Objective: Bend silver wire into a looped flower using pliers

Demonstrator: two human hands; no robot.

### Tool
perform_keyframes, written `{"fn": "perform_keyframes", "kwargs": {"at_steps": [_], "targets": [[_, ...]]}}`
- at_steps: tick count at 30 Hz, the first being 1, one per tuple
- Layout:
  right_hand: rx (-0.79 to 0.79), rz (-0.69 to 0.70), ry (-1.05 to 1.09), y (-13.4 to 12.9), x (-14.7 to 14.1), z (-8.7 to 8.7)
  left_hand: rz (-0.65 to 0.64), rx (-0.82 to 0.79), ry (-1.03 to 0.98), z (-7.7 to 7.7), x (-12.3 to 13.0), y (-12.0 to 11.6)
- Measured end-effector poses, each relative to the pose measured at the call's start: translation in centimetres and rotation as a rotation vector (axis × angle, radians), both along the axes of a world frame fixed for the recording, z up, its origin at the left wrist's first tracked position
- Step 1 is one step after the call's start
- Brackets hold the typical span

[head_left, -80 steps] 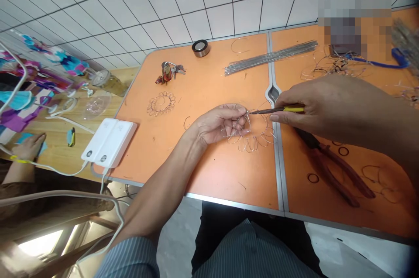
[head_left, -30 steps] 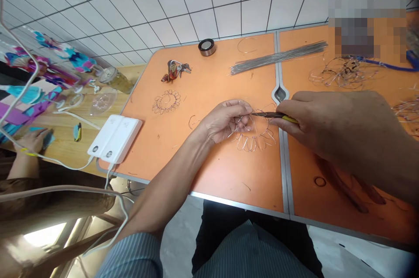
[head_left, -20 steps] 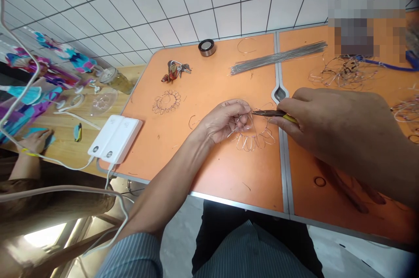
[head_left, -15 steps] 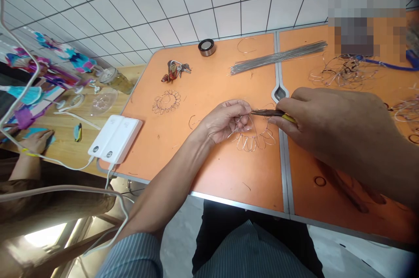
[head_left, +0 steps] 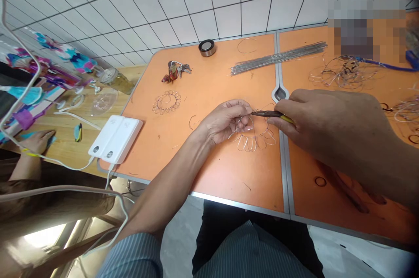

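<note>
My left hand (head_left: 231, 118) pinches a ring of looped silver wire (head_left: 255, 142) between thumb and fingers, just above the orange table. The loops fan out like petals below and to the right of the fingertips. My right hand (head_left: 327, 125) is closed around pliers (head_left: 266, 114) with dark jaws and a bit of yellow on the handle. The jaw tips meet the wire right at my left fingertips; the exact grip point is too small to make out. A finished-looking looped wire ring (head_left: 166, 102) lies to the left on the table.
Along the back lie a bundle of straight wires (head_left: 278, 57), a tape roll (head_left: 207, 47) and keys (head_left: 176, 70). Tangled wire (head_left: 343, 73) sits at the right. White power boxes (head_left: 115, 138) with cables rest at the left edge. Another person's hand (head_left: 37, 140) is on the wooden table.
The pliers have tilted very slightly at my left fingertips, and the wire ring has shifted a little. Both hands stay in nearly the same place.
</note>
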State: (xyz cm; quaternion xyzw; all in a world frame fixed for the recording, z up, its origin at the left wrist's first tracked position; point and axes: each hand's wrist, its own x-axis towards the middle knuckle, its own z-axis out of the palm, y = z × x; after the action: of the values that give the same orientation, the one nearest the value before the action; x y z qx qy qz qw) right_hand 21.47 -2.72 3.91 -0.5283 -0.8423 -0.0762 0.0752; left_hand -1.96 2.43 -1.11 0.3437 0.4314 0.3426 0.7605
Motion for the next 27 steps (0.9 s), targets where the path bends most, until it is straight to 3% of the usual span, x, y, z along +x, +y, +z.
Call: {"fn": "perform_keyframes", "kwargs": {"at_steps": [23,27], "targets": [[-0.122,-0.035,0.108,0.03,-0.48,0.41,0.029,-0.027,0.046,0.5,0.43,-0.19],[-0.094,-0.007,0.039,0.02,-0.5,0.45,0.025,-0.016,0.038,0.55,0.46,-0.32]]}}
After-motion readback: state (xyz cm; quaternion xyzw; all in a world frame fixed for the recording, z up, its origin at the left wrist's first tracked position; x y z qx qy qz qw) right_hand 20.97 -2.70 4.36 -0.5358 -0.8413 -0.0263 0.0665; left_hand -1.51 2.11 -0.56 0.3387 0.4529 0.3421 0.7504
